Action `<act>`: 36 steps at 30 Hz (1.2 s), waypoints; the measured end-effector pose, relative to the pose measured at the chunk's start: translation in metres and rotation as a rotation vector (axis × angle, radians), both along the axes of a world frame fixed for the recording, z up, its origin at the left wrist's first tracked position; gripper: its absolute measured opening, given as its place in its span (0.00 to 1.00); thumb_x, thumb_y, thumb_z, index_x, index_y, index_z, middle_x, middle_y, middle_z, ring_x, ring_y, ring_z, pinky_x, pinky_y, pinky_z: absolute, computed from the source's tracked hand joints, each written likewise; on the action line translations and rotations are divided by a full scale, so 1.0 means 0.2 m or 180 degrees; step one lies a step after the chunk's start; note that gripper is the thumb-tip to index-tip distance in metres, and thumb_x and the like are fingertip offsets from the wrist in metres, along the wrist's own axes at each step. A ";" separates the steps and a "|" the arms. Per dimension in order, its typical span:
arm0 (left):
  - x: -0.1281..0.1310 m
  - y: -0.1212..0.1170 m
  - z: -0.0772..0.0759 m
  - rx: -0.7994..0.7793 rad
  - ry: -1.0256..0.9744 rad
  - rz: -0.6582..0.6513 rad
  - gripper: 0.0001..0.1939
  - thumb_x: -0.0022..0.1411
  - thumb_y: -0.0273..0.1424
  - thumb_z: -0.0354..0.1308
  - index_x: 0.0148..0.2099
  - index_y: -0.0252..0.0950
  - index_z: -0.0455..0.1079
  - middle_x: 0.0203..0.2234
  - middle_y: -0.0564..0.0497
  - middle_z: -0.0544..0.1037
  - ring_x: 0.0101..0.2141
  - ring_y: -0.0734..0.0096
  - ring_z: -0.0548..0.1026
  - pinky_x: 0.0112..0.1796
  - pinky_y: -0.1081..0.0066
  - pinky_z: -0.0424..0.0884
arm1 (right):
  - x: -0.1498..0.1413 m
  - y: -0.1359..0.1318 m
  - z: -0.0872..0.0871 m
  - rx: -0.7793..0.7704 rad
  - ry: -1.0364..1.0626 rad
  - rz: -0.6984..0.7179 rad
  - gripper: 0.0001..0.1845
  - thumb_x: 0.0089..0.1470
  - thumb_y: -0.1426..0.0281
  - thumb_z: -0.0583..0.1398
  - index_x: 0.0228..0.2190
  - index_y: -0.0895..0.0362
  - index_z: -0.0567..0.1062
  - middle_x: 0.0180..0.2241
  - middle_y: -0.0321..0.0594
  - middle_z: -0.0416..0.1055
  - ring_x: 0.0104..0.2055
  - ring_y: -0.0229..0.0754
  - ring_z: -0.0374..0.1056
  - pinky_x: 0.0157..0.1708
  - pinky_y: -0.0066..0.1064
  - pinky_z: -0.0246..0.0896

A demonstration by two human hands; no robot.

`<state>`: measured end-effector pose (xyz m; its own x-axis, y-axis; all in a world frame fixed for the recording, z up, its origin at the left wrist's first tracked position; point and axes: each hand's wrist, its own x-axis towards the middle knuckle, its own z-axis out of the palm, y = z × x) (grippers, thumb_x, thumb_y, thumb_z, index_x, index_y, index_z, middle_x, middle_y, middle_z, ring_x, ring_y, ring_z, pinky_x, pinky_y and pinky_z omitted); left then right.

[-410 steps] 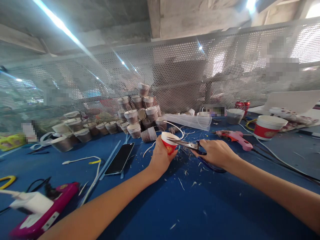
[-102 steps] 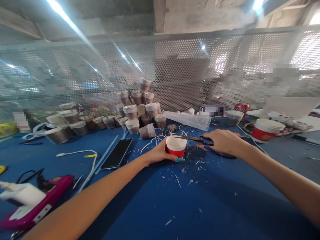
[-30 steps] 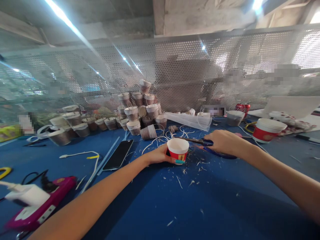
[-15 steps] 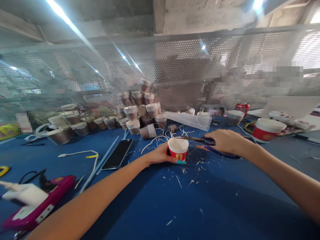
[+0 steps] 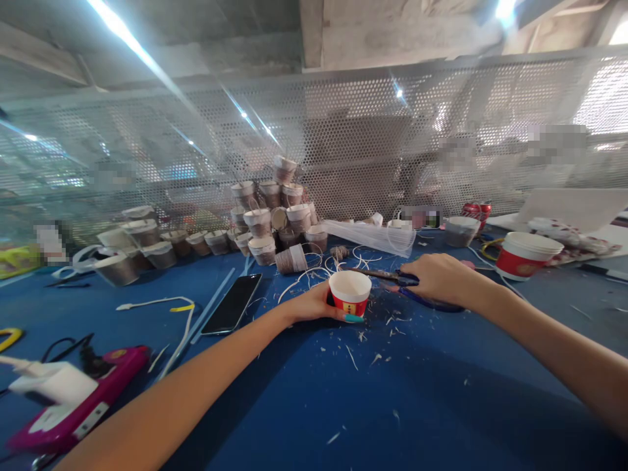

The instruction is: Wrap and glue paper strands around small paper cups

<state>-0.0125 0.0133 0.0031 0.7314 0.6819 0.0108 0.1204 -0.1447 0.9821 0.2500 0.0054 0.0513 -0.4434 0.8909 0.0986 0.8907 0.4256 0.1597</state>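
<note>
A red and white paper cup (image 5: 350, 296) stands upright at the middle of the view. My left hand (image 5: 316, 304) is closed around its left side, the thumb with a long turquoise nail across the front. To the right, my right hand (image 5: 434, 278) grips a pair of scissors (image 5: 377, 273) by the dark blue handles. The blades point left, just behind the cup's rim. Whether the blades touch the cup I cannot tell. Behind the cup lie loose white cords (image 5: 314, 273) and a small twine ball (image 5: 339, 252).
Twine-wrapped cups (image 5: 259, 222) are piled at the back, with one lying on its side (image 5: 291, 260). A phone (image 5: 232, 304) and a magenta power strip (image 5: 83, 399) lie left. Stacked red and white cups (image 5: 527, 255) stand right. Scraps litter the blue table (image 5: 304, 405).
The cup has turned slightly in my left hand, its printed label shifting left. My right hand and the scissors have moved slightly left.
</note>
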 end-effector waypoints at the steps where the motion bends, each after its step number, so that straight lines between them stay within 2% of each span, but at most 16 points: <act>1: 0.00 0.00 0.00 0.0013 0.0025 -0.0010 0.32 0.44 0.27 0.66 0.52 0.35 0.60 0.47 0.42 0.70 0.49 0.56 0.68 0.49 0.55 0.61 | 0.00 0.00 0.00 0.0074 -0.0029 -0.0054 0.26 0.52 0.49 0.46 0.31 0.53 0.74 0.28 0.44 0.73 0.29 0.47 0.69 0.25 0.32 0.53; 4: -0.01 0.00 -0.01 0.0129 0.0130 0.0014 0.37 0.41 0.28 0.67 0.54 0.36 0.58 0.48 0.42 0.70 0.50 0.55 0.66 0.49 0.55 0.62 | 0.02 0.01 0.00 0.0142 -0.0007 -0.0153 0.25 0.52 0.50 0.46 0.33 0.53 0.73 0.29 0.44 0.74 0.29 0.47 0.69 0.24 0.31 0.53; 7: -0.01 0.00 -0.02 0.0264 0.0077 0.0150 0.41 0.38 0.27 0.69 0.55 0.38 0.56 0.48 0.42 0.69 0.51 0.55 0.65 0.49 0.56 0.62 | 0.04 0.01 -0.01 0.0063 0.0086 -0.0064 0.24 0.51 0.50 0.47 0.33 0.53 0.72 0.28 0.43 0.74 0.29 0.47 0.69 0.22 0.30 0.50; 10: 0.00 0.00 -0.03 0.0291 -0.0030 0.0224 0.38 0.41 0.28 0.68 0.54 0.37 0.57 0.47 0.42 0.70 0.50 0.57 0.66 0.49 0.56 0.62 | 0.06 0.02 -0.01 -0.0116 0.0142 0.0000 0.23 0.50 0.49 0.48 0.32 0.52 0.72 0.29 0.42 0.73 0.28 0.46 0.68 0.22 0.30 0.50; 15: 0.01 -0.01 -0.01 0.0097 -0.0118 0.0071 0.34 0.44 0.29 0.66 0.53 0.36 0.59 0.46 0.43 0.71 0.47 0.59 0.69 0.48 0.57 0.63 | 0.05 0.01 0.01 -0.0272 0.0234 0.0011 0.22 0.48 0.48 0.50 0.31 0.50 0.74 0.29 0.40 0.73 0.28 0.45 0.68 0.22 0.30 0.51; 26: -0.01 0.02 -0.03 -0.0113 -0.0015 0.0128 0.33 0.42 0.31 0.67 0.50 0.35 0.60 0.46 0.43 0.71 0.47 0.59 0.68 0.50 0.56 0.60 | 0.04 0.00 0.03 -0.0226 0.0244 0.0088 0.24 0.48 0.48 0.50 0.28 0.53 0.74 0.28 0.43 0.73 0.28 0.45 0.68 0.24 0.32 0.53; 30: -0.01 0.02 -0.02 -0.0064 0.0019 0.0083 0.31 0.42 0.29 0.67 0.50 0.35 0.61 0.46 0.43 0.71 0.47 0.59 0.68 0.50 0.56 0.60 | 0.03 0.00 0.02 -0.0225 0.0191 0.0144 0.25 0.50 0.48 0.48 0.26 0.54 0.73 0.26 0.42 0.73 0.27 0.44 0.67 0.23 0.31 0.51; 36: -0.01 0.01 -0.01 0.0074 0.0077 -0.0012 0.32 0.42 0.28 0.67 0.51 0.35 0.59 0.45 0.43 0.71 0.47 0.59 0.69 0.49 0.56 0.62 | 0.04 0.03 0.01 -0.0107 0.0376 0.0037 0.22 0.51 0.51 0.49 0.29 0.55 0.73 0.27 0.43 0.73 0.26 0.43 0.67 0.22 0.30 0.51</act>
<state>-0.0140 0.0153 0.0020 0.7342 0.6788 0.0088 0.1434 -0.1678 0.9753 0.2587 0.0106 0.0527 -0.4407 0.8895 0.1210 0.8975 0.4393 0.0394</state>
